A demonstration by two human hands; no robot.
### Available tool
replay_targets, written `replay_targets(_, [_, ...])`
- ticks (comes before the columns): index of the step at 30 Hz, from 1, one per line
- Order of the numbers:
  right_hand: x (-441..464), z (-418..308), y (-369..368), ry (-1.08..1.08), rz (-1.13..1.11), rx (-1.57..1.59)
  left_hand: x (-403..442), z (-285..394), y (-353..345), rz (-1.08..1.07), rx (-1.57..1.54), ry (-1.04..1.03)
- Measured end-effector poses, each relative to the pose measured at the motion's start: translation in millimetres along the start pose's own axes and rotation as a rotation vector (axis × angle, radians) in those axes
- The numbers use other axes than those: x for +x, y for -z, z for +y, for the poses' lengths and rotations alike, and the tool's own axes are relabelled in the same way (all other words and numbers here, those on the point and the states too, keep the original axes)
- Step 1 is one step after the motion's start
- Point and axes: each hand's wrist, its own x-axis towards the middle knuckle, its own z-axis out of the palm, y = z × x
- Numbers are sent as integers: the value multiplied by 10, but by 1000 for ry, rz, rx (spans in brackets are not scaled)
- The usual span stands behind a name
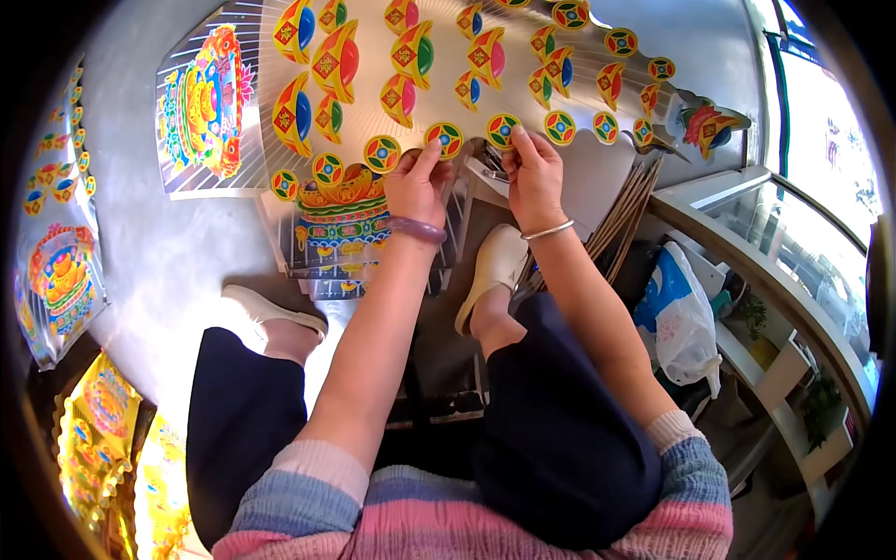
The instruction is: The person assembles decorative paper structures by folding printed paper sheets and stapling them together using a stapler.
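Observation:
A large shiny foil sheet [439, 101], printed with red, blue and green ingot shapes and edged with round coin shapes, spreads in front of me. My left hand [417, 191] is closed on its near edge, thumb at one coin. On the same edge, one coin to the right, my right hand [536, 185] pinches with thumb and fingers. A purple bangle circles my left wrist, a silver one my right. Below the sheet's left part lie more printed sheets [341, 229], partly covered. Beside its left end shows a silver panel [205, 112] with a bright printed design.
Another printed foil piece [63, 275] stands at far left, above yellow-gold decorations [98, 415]. To the right are a bundle of thin sticks [621, 219], a white and blue plastic bag [686, 317] and a glass-topped cabinet [747, 233]. My feet are on the floor below.

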Motion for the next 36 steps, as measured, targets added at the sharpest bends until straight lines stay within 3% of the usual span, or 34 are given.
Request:
replay_targets(26, [47, 7, 151, -11, -111, -18, 14, -56, -14, 33, -48, -28])
replay_targets(29, [105, 55, 413, 3, -90, -192, 11, -60, -17, 57, -34, -17])
replay_targets(32, [0, 181, 699, 833, -148, -1599, 17, -59, -31, 79, -10, -20])
replay_targets(33, [-45, 205, 777, 730, -195, -1719, 24, -65, -29, 83, -16, -19])
replay_targets(36, [12, 269, 936, 712, -267, -1794, 40, -100, -25, 88, -19, -52])
